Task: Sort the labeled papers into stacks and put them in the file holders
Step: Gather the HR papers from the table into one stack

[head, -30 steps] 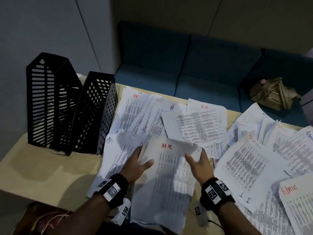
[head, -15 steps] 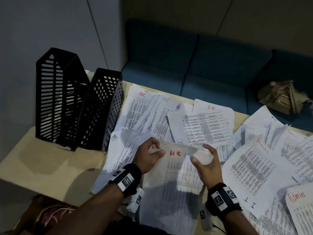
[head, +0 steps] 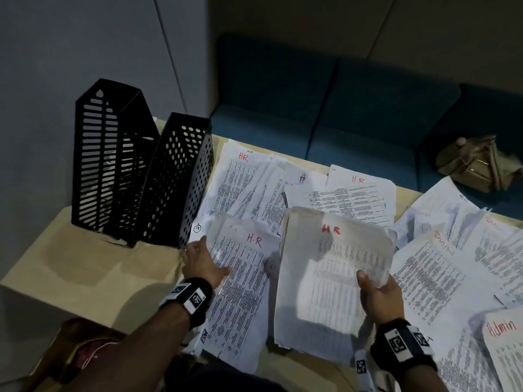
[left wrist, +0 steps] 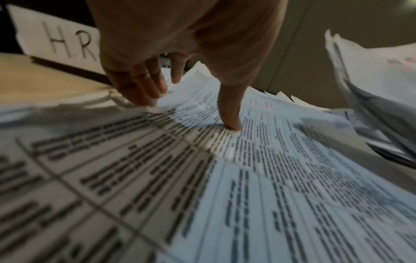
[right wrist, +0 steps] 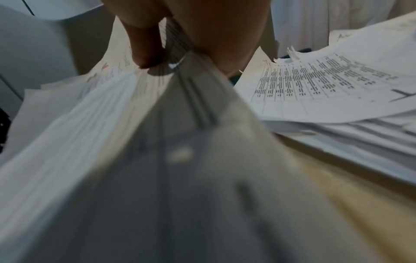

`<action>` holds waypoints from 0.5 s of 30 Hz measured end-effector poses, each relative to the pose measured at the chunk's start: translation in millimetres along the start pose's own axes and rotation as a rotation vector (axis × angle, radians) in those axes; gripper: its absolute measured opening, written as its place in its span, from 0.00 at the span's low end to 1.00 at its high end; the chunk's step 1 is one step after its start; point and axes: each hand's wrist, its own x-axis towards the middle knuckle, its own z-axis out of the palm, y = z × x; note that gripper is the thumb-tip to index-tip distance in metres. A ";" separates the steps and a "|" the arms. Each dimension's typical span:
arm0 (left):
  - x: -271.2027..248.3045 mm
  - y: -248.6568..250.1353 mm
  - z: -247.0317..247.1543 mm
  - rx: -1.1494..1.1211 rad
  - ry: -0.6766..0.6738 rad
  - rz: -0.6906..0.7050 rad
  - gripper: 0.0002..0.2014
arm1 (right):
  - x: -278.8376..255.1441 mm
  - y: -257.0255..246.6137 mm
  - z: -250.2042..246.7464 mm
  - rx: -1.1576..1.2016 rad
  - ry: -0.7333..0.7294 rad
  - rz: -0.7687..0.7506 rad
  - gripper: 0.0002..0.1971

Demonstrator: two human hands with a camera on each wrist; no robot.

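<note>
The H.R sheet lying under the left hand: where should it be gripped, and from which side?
Probably at its left edge, from the left. The left hand already rests there, thumb pressed on the print and fingers at the border, where the H.R sheet overhangs bare table. Its right side lies beneath the HR stack held by the right hand.

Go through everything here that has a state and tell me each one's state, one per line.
Left hand: fingers straight, pressing on the flat HR sheet.
Right hand: pinching the HR stack, lifted off the table.
File holders: upright, side by side.
Admin sheet: lying flat.
</note>
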 end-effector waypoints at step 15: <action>-13.4 3.7 -16.0 -0.176 -0.155 0.273 0.04 | 2.8 -5.8 -9.9 0.096 0.160 0.035 0.22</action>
